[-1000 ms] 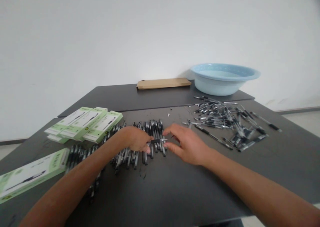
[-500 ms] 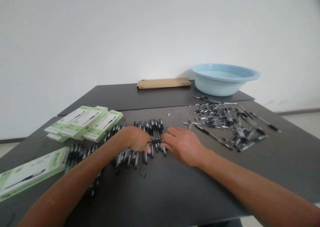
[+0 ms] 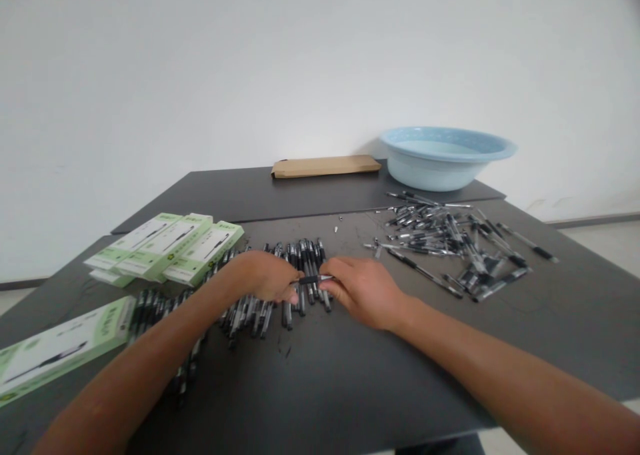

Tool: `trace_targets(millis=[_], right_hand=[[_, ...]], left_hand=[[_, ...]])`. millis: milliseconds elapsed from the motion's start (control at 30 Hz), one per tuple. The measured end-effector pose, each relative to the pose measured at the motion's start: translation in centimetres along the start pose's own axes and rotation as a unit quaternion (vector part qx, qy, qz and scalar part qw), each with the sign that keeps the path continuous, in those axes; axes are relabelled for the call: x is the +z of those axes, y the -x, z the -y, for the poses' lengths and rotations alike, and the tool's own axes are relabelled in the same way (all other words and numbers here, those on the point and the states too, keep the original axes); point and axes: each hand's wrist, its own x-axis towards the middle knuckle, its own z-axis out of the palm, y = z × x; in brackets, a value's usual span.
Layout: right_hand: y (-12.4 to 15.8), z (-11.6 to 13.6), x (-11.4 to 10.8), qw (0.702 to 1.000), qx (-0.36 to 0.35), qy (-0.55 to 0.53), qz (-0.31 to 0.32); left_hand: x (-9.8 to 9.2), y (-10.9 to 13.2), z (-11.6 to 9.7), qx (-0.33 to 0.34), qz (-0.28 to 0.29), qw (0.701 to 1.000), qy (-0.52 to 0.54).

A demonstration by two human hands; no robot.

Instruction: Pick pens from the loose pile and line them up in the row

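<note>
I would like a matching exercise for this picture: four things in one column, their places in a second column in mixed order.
1. light blue plastic basin
2. flat brown cardboard packet
3. green and white paper boxes
4. single black pen

A. between the left hand and the right hand
B. far right on the dark grey table
C. left side of the table
D. far edge, left of the basin

Pairs: 1-B, 2-D, 3-C, 4-A

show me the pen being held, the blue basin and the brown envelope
pen (image 3: 315, 279): head view, middle of its dark barrel.
blue basin (image 3: 440, 173): head view, outer front wall.
brown envelope (image 3: 325, 166): head view, centre of its flat top.
</note>
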Motion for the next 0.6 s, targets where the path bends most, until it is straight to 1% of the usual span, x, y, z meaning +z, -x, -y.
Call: trace_targets(millis=[33, 100, 200, 333, 500, 600], right_hand=[[0.06, 0.01, -0.10, 1.000, -0.009, 0.014, -0.006], [0.15, 0.05, -0.33, 0.999, -0.026, 0.032, -0.014], [0.19, 0.06, -0.57, 0.999, -0.037, 0.019, -0.009], [0.10, 0.01, -0.48, 0.999, -0.019, -0.029, 0.003], [0.21, 0.09, -0.36, 0.998, 0.014, -0.061, 0.009], [0.54, 0.07, -0.63, 0.994, 0.032, -0.109, -0.001]], left_hand=[[-0.15, 0.12, -0.07, -0.001, 0.009, 1.000, -0.001], [-0.34, 0.27, -0.18, -0.004, 0.008, 1.000, -0.004], [-0.41, 0.32, -0.29, 0.000, 0.010, 1.000, -0.007], [-0.33, 0.34, -0.36, 0.006, 0.005, 1.000, -0.006], [-0.22, 0.57, -0.13, -0.012, -0.017, 1.000, -0.002], [-0.28, 0.68, 0.14, -0.015, -0.010, 1.000, 0.008]])
